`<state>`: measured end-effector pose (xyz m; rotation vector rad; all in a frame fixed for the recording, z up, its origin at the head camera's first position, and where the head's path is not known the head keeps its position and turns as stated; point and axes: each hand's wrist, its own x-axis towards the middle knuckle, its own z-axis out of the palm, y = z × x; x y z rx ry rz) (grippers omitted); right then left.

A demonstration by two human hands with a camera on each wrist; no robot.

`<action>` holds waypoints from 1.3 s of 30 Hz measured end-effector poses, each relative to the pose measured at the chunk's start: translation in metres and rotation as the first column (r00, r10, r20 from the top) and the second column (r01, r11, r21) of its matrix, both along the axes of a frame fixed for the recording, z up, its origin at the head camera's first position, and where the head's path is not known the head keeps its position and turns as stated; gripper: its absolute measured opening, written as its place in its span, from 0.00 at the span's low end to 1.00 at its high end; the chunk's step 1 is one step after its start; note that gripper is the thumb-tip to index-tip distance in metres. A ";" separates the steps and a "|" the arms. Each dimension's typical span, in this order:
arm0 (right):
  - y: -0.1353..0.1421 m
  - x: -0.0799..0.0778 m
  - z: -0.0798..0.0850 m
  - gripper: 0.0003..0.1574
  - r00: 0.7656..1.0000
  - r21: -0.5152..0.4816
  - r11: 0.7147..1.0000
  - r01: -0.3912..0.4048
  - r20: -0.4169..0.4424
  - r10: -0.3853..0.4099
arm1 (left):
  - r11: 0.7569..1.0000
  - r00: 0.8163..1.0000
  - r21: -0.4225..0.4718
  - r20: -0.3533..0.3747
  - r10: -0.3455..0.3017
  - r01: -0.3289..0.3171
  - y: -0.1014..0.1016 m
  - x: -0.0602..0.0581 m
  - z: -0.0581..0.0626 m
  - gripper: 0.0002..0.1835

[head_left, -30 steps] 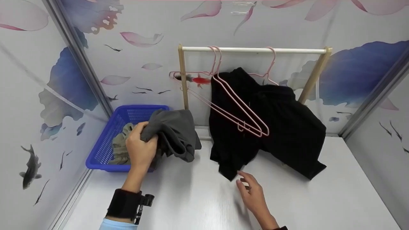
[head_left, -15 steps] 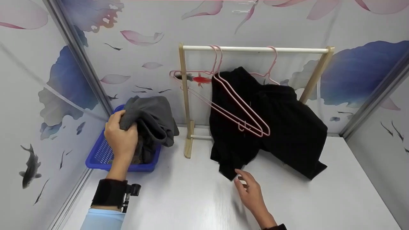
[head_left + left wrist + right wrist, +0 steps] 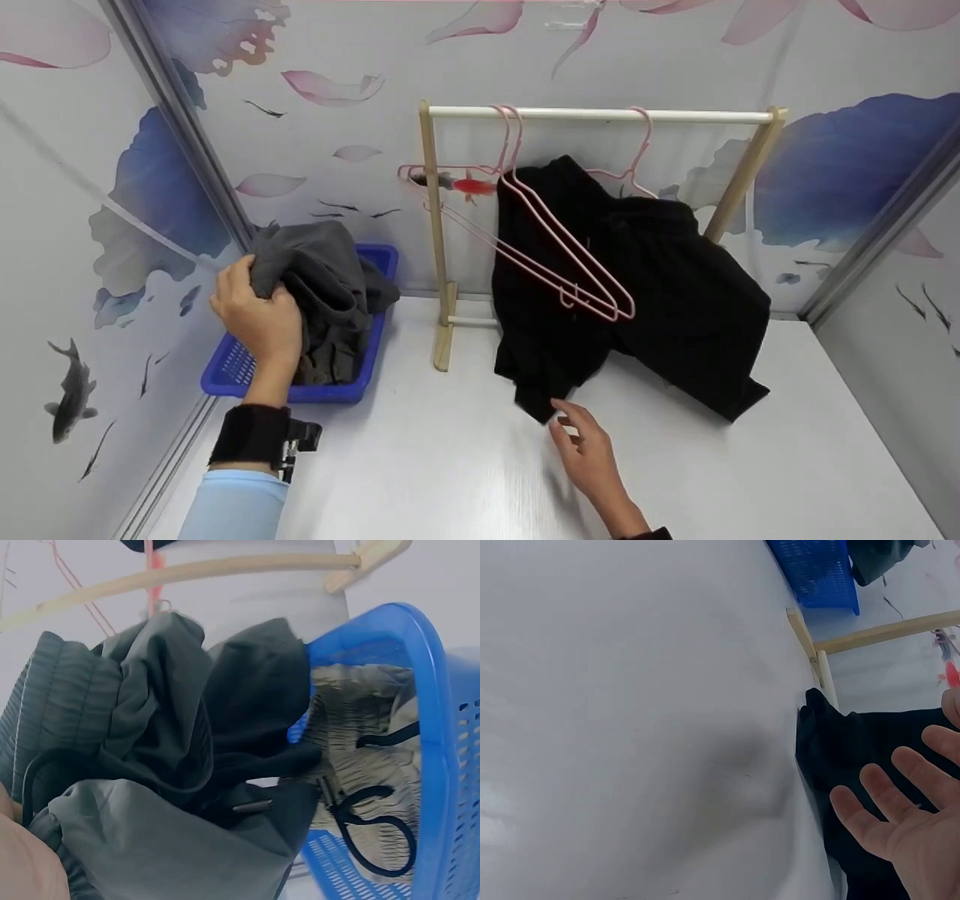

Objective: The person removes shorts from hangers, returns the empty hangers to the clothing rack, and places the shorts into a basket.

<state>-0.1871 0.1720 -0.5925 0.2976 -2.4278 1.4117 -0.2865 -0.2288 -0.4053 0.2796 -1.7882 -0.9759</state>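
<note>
My left hand grips the gathered waistband of a dark grey garment, holding it over the blue basket. Its legs or lower folds hang down into the basket. Beige-khaki clothing with a black drawstring lies inside the basket, seen in the left wrist view. My right hand is empty, its fingers relaxed, close to the lower hem of the black trousers. In the right wrist view the spread fingers show in front of the black cloth.
A small rack with a white rail and wooden posts stands at the back. Pink hangers hang from it, two bare at the left and one carrying the black trousers. Patterned walls enclose the white table.
My left hand has moved left with the grey garment, from the basket's right side to over it. The rack's left foot has come into sight. The right hand has barely moved.
</note>
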 end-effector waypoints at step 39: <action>0.002 0.004 -0.005 0.21 1.000 0.002 1.000 0.008 0.024 -0.008 | 0.847 0.495 -0.219 0.867 -0.058 0.484 0.000 -0.025 -0.119 0.34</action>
